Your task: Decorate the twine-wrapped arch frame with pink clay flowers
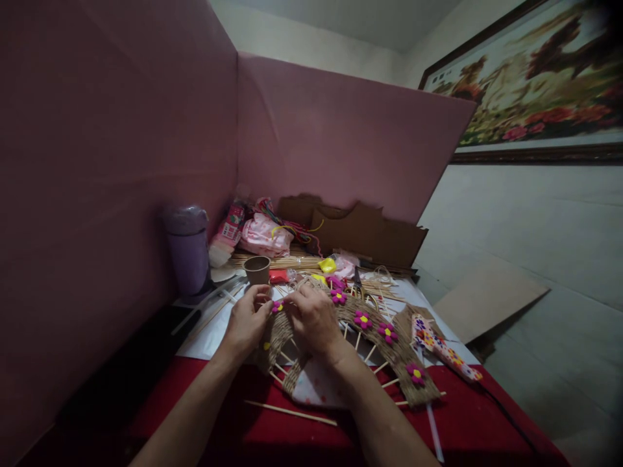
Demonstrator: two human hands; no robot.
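A fan-shaped piece (379, 337) of wooden sticks wrapped in brown twine rests on the table in front of me. Along its band sit magenta flowers (363, 319) with yellow centres. At the band's upper left, the fingers of my left hand (247, 322) are closed at the edge of another magenta flower (277, 306). My right hand (315, 319) comes from the other side, its fingers curled together beside that flower. Whatever is between the right fingertips is hidden. White patterned cloth (316, 384) covers the inner part of the fan, partly behind my right forearm.
Behind the fan stand a brown cup (257, 268), scissors (363, 295), a red packet (279, 277) and a yellow packet (328, 265). A purple tumbler (189, 253) is at left, a flower-patterned glue gun (445, 350) at right. One loose stick (292, 412) lies on the red cloth (219, 421).
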